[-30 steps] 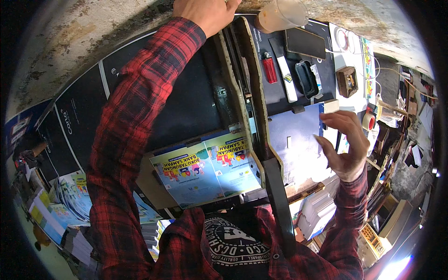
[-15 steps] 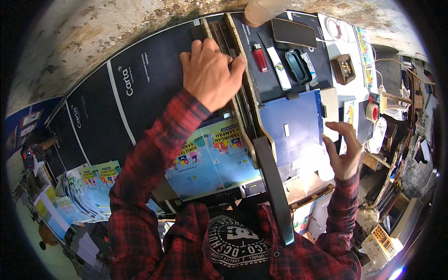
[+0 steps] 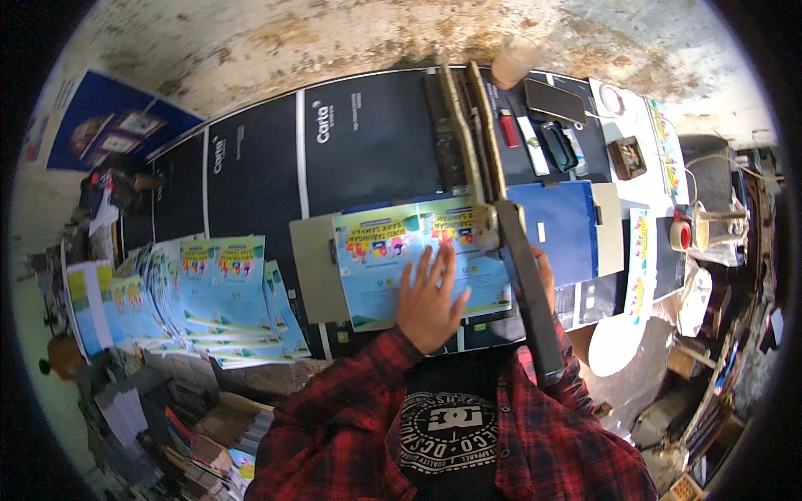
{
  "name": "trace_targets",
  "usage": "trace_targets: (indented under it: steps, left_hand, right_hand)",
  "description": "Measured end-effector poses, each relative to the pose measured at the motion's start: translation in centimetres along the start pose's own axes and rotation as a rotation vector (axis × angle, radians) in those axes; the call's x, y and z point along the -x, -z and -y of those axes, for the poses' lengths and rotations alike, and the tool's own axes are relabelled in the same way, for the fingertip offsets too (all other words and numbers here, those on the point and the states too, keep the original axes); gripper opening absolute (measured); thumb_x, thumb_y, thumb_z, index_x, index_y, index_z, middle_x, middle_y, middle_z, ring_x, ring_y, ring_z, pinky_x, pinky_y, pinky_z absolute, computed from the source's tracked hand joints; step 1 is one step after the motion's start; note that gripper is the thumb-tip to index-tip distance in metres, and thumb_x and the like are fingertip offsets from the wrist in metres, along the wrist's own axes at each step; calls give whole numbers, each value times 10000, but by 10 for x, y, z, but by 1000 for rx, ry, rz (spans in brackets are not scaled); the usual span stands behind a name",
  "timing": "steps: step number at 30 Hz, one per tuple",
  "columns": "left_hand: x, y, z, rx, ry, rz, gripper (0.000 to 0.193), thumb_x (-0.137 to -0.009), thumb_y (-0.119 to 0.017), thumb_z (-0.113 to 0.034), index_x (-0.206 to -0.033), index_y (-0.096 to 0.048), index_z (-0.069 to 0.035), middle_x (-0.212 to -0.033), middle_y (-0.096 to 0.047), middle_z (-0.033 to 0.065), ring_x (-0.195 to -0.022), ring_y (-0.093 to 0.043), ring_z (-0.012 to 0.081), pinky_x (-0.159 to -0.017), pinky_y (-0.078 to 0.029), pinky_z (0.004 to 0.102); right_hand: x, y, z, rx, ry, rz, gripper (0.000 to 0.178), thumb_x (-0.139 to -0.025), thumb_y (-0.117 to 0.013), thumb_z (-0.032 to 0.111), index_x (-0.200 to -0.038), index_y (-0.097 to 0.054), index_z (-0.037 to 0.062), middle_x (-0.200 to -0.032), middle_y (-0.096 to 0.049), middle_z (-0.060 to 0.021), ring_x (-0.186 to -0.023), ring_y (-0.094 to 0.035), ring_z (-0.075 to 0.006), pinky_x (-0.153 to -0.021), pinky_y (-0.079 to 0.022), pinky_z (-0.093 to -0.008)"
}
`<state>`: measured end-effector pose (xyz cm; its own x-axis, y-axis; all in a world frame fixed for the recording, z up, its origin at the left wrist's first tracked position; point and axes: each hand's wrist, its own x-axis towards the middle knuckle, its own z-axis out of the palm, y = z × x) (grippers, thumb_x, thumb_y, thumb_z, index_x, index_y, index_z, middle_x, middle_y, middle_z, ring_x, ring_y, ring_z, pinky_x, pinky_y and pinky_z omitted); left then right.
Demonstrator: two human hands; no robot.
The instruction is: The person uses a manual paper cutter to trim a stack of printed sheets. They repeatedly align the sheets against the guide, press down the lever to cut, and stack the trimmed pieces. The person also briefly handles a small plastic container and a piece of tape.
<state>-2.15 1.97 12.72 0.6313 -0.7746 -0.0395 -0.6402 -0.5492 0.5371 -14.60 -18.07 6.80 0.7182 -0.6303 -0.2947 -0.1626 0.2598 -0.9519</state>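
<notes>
My left hand (image 3: pixel 430 301) lies flat, fingers spread, on a blue printed sheet (image 3: pixel 368 288) with colourful cartoon figures. That sheet rests on a grey board (image 3: pixel 311 271) and reaches toward the long blade bars of a paper cutter (image 3: pixel 464 138). The cutter's dark lever handle (image 3: pixel 532 301) slants down toward my chest. Just right of the handle, part of my right hand (image 3: pixel 545 275) shows by the edge of a blue panel (image 3: pixel 555 230); the handle hides the rest, so its grip cannot be made out.
Stacked and fanned printed sheets (image 3: pixel 221 288) lie at the left. Beyond the blue panel are a red lighter (image 3: pixel 508 129), a phone (image 3: pixel 555 102), a dark oval tray (image 3: pixel 558 146) and a plastic cup (image 3: pixel 514 63). Rolls of tape (image 3: pixel 681 234) stand at the right.
My left hand has come back from the cutter's far end onto the printed sheet. My right hand has moved left to beside the handle. The view has shifted, showing more of the left side.
</notes>
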Motion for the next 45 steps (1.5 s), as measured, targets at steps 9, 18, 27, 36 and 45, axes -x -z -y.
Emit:
trace_targets:
  steps: [9,18,27,36,45]
  left_hand:
    - [32,-88,11,-174,-38,-221,725,-959,-509,-470,-1494,-365,-2,-1595,-291,138,-1493,-217,331,-1146,-142,653]
    - [30,-101,22,-234,56,-291,733,-960,-453,-547,-1488,-379,-44,-1583,-326,93,-1481,-248,302,-1171,-105,628]
    - [30,-112,7,-182,-24,-394,707,-932,-520,-477,-1459,-418,-17,-1558,-372,108,-1467,-281,318,-1163,-116,628]
    - [34,-103,21,-222,54,-340,670,-932,-554,-449,-1447,-448,-34,-1550,-388,105,-1464,-285,322,-1177,-138,586]
    - [50,-46,79,-174,605,-546,622,-929,-559,-515,-1244,-592,21,-1379,-464,244,-1295,-417,411,-1059,-351,549]
  right_hand:
    - [-41,63,-11,951,645,134,477,-943,-637,238,-1349,-508,22,-1071,-668,-73,-843,-614,-130,-668,-487,-270]
    - [18,-65,186,1160,784,130,781,-970,-374,650,-1413,-452,12,-1421,-492,-242,-1264,-508,-438,-1026,-426,-552]
    - [82,-40,43,1431,709,-63,968,-891,-547,604,-1555,-185,-2,-1625,-180,-201,-1508,-165,-365,-1183,-178,-557]
    - [76,-48,103,1077,661,120,833,-867,-674,487,-1409,-416,-91,-1424,-463,-310,-1173,-593,-444,-968,-503,-413]
    - [-75,21,40,712,555,-38,743,-944,-458,638,-1365,-519,29,-1254,-592,-315,-1158,-567,-493,-998,-455,-489]
